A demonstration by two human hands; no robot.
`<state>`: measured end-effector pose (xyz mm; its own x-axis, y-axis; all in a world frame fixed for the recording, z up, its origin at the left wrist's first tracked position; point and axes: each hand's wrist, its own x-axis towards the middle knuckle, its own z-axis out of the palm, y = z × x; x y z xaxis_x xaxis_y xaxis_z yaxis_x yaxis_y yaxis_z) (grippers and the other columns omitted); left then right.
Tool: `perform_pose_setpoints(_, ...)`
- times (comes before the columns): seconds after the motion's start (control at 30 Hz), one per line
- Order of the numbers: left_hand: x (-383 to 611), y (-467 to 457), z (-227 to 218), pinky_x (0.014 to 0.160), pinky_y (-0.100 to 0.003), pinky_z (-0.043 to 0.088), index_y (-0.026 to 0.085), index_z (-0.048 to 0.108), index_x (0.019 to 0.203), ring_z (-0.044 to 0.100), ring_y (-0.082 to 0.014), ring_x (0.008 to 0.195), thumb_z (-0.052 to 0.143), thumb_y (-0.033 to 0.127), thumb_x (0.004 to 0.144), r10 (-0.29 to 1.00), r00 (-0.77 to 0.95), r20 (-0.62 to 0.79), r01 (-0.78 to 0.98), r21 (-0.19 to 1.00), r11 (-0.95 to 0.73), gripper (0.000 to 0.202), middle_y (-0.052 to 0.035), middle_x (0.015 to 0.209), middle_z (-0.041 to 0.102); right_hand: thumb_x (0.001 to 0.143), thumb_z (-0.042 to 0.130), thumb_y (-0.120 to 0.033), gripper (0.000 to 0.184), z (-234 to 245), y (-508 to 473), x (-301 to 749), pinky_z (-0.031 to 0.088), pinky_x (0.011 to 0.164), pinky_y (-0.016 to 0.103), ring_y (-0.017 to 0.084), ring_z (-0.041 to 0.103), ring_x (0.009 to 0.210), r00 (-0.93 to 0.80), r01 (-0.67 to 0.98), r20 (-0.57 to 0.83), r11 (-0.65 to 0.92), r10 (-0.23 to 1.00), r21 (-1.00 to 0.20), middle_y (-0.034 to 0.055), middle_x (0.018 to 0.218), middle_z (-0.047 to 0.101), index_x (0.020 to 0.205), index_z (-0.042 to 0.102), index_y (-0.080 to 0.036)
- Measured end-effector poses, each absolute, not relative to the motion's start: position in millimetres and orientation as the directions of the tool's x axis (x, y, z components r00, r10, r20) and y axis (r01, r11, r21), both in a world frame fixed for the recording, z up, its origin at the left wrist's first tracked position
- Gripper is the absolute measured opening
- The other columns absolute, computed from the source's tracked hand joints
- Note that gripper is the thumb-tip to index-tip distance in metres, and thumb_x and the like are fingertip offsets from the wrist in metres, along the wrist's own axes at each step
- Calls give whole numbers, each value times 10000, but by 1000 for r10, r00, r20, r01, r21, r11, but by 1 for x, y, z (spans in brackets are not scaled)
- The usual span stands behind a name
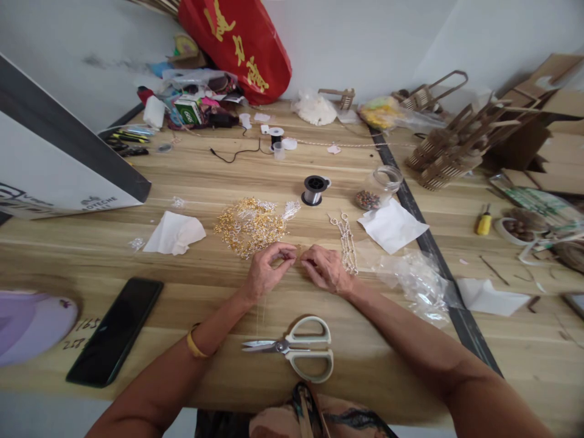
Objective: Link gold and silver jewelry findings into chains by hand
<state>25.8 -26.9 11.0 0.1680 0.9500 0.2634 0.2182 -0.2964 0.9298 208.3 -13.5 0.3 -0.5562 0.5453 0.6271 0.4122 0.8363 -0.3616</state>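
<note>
Above the middle of the wooden table, my left hand (271, 267) and my right hand (325, 267) come close together, thumbs and forefingers pinched. Between the fingertips is a tiny goldish piece, too small to make out. A thin clear thread (262, 313) hangs below my left hand, seemingly from its fingers. Just beyond that hand lies a pile of gold and silver small chain pieces (249, 228). Several beaded silver strands (347, 240) lie beside my right hand. White-handled scissors (296, 348) rest partly open nearer to me.
A wire spool (314, 191) stands behind the hands, and a glass jar of beads (378, 185) to its right. White paper (174, 233) lies left, clear plastic bags (417, 283) right. A black phone (116, 331) lies front left, beside a large white box (59, 158).
</note>
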Motion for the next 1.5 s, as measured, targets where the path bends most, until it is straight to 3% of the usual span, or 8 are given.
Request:
perform_pose_setpoints(1.0, 26, -28, 12, 763, -269, 543, 154, 636, 915, 654, -138, 749, 630, 148, 721, 952, 176, 249, 235, 929, -286, 194, -43, 804, 684, 915, 428, -172, 51, -1, -13, 207, 416, 558, 230, 134, 520, 630, -558, 416, 616, 830, 556, -372, 28, 728, 556, 919, 478, -184)
perform_pose_setpoints(1.3, 26, -26, 15, 785, -266, 532, 143, 625, 916, 649, -136, 773, 663, 151, 685, 981, 181, 68, 102, 991, -88, 235, -37, 796, 672, 907, 444, -167, 52, -3, -13, 207, 444, 581, 242, 138, 536, 656, -559, 405, 608, 826, 563, -392, 40, 748, 571, 926, 492, -173)
perform_pose_setpoints(1.5, 25, -23, 16, 711, -247, 530, 142, 628, 870, 639, -132, 717, 697, 181, 660, 984, 178, 4, 37, 999, -11, 224, -36, 766, 682, 918, 429, -180, 64, -1, -13, 208, 438, 580, 244, 138, 535, 657, -562, 404, 609, 828, 560, -389, 38, 756, 572, 940, 489, -180)
